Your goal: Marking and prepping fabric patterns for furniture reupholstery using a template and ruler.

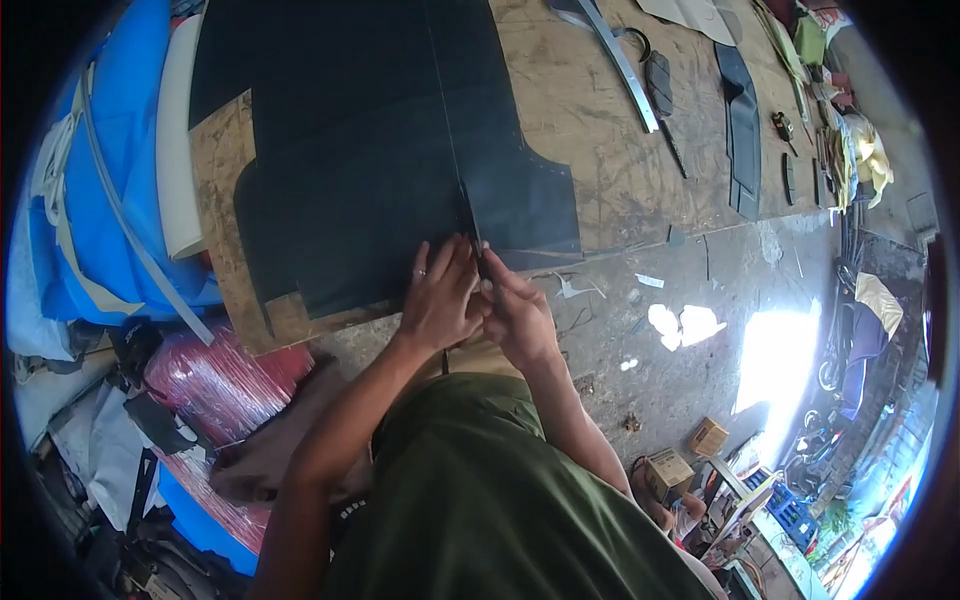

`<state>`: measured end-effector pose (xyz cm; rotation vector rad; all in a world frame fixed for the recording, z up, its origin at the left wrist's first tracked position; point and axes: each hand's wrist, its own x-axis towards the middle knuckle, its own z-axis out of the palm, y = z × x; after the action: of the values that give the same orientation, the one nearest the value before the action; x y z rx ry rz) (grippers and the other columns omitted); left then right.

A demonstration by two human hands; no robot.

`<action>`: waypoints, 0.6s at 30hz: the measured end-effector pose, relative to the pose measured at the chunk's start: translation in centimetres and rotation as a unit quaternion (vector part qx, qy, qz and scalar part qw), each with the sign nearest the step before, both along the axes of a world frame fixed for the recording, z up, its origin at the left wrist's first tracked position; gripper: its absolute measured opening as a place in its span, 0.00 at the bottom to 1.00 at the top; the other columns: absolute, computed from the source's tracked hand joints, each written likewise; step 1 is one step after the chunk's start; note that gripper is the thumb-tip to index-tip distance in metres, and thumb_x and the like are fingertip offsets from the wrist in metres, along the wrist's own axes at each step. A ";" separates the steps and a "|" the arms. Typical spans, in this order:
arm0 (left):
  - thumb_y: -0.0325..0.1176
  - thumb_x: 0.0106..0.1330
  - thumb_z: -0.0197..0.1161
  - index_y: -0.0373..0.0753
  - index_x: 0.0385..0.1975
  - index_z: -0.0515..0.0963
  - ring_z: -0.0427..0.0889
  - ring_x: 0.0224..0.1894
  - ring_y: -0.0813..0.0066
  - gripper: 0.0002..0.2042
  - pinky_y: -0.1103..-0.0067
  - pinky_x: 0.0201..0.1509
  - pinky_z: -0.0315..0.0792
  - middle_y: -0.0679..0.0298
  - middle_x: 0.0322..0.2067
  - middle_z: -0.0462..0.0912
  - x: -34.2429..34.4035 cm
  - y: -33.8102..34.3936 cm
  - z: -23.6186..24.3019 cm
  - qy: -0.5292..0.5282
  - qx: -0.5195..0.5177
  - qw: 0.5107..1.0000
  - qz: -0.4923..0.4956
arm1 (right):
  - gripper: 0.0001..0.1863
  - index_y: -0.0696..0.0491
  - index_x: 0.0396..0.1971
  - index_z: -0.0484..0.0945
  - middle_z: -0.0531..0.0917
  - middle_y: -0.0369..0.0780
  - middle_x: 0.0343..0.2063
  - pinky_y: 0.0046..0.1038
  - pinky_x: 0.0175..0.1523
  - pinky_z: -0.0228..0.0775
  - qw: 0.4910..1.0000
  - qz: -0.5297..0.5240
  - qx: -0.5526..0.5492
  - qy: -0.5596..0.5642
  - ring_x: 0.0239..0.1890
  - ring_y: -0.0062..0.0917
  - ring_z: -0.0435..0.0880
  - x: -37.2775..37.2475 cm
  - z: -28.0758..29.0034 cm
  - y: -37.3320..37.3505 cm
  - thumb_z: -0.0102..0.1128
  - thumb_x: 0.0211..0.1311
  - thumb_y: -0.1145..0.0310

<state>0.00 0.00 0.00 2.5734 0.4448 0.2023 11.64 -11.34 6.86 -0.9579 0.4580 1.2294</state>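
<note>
A large black sheet (370,130), leather-like or fabric, lies on the wooden table (600,190), with a thin pale line running down it. My right hand (520,318) is closed round the handles of dark scissors (470,215), whose blades reach forward along that line. Just left of the blades, my left hand (440,295) rests with outstretched fingers on the sheet's near edge; a ring shows on one finger. Its thumb is close to my right hand, partly hidden. Whether the blades are apart cannot be made out.
Toward the table's right lie a metal ruler (620,65), a dark folded strip (740,140) and small tools. Blue material (130,150) and a white roll (180,140) stand at the left. A pink wrapped bundle (215,385) sits below; cardboard boxes (668,472) stand on the floor.
</note>
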 end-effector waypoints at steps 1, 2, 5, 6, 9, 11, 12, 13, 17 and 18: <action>0.45 0.61 0.71 0.42 0.71 0.72 0.59 0.81 0.55 0.36 0.42 0.77 0.56 0.53 0.75 0.67 -0.1 -0.6 -0.5 0.005 0.028 1.000 0.005 | 0.28 0.52 0.73 0.74 0.84 0.35 0.32 0.15 0.23 0.52 1.000 0.010 0.000 -0.011 0.22 0.13 0.70 -0.2 -0.4 0.0 0.62 0.74 0.78; 0.43 0.63 0.69 0.40 0.70 0.73 0.60 0.81 0.56 0.34 0.42 0.76 0.57 0.54 0.74 0.68 0.0 -0.9 -0.7 0.010 0.055 0.998 0.008 | 0.28 0.52 0.73 0.75 0.84 0.35 0.32 0.15 0.23 0.52 1.000 0.017 -0.001 -0.022 0.22 0.13 0.69 -0.1 -0.5 0.2 0.63 0.74 0.78; 0.39 0.67 0.66 0.36 0.68 0.74 0.62 0.80 0.57 0.29 0.42 0.76 0.58 0.56 0.73 0.71 0.1 -1.1 -1.4 0.022 0.106 0.994 0.014 | 0.28 0.51 0.72 0.75 0.83 0.34 0.32 0.14 0.23 0.51 0.999 0.033 -0.006 -0.043 0.22 0.12 0.68 0.3 -1.4 1.1 0.63 0.73 0.78; 0.39 0.67 0.65 0.37 0.67 0.75 0.63 0.79 0.57 0.28 0.42 0.75 0.58 0.57 0.72 0.73 0.1 -1.1 -1.7 0.015 0.111 0.994 0.015 | 0.28 0.51 0.72 0.75 0.83 0.34 0.32 0.14 0.23 0.51 0.998 0.036 0.004 -0.053 0.22 0.11 0.67 0.5 -1.9 1.5 0.63 0.73 0.79; 0.37 0.70 0.64 0.39 0.67 0.75 0.66 0.78 0.58 0.26 0.43 0.75 0.59 0.58 0.70 0.76 0.2 -1.0 -2.7 -0.008 0.125 0.992 0.021 | 0.29 0.51 0.72 0.75 0.83 0.33 0.32 0.14 0.23 0.50 0.995 0.043 0.034 -0.083 0.22 0.10 0.65 1.2 -3.2 2.5 0.63 0.73 0.79; 0.38 0.70 0.64 0.40 0.67 0.76 0.67 0.77 0.58 0.25 0.43 0.75 0.60 0.58 0.69 0.77 0.0 -1.0 -2.9 0.002 0.133 0.991 0.019 | 0.29 0.51 0.72 0.75 0.83 0.34 0.32 0.14 0.23 0.50 0.995 0.044 0.030 -0.080 0.22 0.10 0.65 1.4 -3.5 2.9 0.63 0.72 0.80; 0.38 0.70 0.64 0.41 0.66 0.76 0.68 0.77 0.58 0.25 0.44 0.75 0.60 0.58 0.68 0.77 -0.1 -1.1 -3.0 0.009 0.143 0.990 0.016 | 0.29 0.51 0.72 0.75 0.83 0.34 0.32 0.14 0.23 0.50 0.995 0.045 0.028 -0.079 0.22 0.10 0.64 1.5 -3.6 3.1 0.63 0.72 0.80; 0.39 0.70 0.64 0.42 0.66 0.77 0.69 0.76 0.58 0.24 0.44 0.74 0.60 0.58 0.68 0.78 -0.1 -1.1 -3.1 0.016 0.153 0.988 0.013 | 0.29 0.51 0.72 0.75 0.83 0.34 0.32 0.14 0.23 0.49 0.995 0.046 0.027 -0.079 0.22 0.10 0.64 1.6 -3.7 3.3 0.63 0.72 0.81; 0.40 0.70 0.65 0.45 0.65 0.77 0.71 0.75 0.59 0.23 0.45 0.74 0.61 0.59 0.67 0.79 -0.3 -1.0 -3.3 0.020 0.172 0.985 0.009 | 0.30 0.51 0.73 0.75 0.84 0.35 0.33 0.14 0.22 0.49 0.997 0.039 0.034 -0.061 0.22 0.10 0.64 2.5 -3.9 4.8 0.62 0.72 0.82; 0.40 0.70 0.65 0.45 0.65 0.78 0.72 0.74 0.59 0.23 0.45 0.74 0.62 0.59 0.66 0.79 -0.3 -1.0 -3.3 0.018 0.177 0.984 0.008 | 0.30 0.51 0.73 0.74 0.85 0.36 0.33 0.14 0.22 0.49 0.997 0.035 0.039 -0.052 0.22 0.10 0.64 2.8 -3.9 5.3 0.61 0.72 0.83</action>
<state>-0.29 -1.03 -3.30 2.9258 0.4775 0.2621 14.39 -6.06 2.93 -0.9719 0.2944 1.2447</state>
